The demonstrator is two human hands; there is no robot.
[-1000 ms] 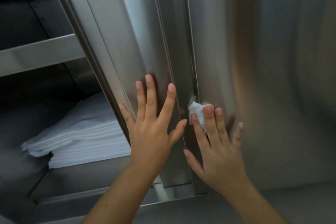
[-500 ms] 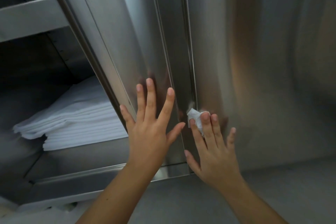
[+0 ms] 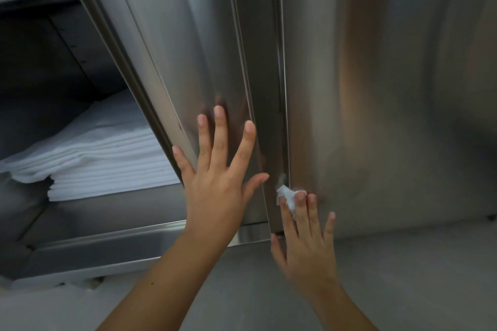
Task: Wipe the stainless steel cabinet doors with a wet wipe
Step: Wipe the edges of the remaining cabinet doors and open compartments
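Right grip (image 3: 306,244) flat on upright wipe (image 3: 287,197)

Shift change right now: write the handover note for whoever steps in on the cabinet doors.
Left hand: open, flat on the left door, fingers spread.
Right hand: straight fingers press the wet wipe against the right door, low, beside the seam.
Folded white cloths sit on the shelf inside.
Done: the steel does not show which areas are wiped.
Left: likely the doors' upper parts; check.
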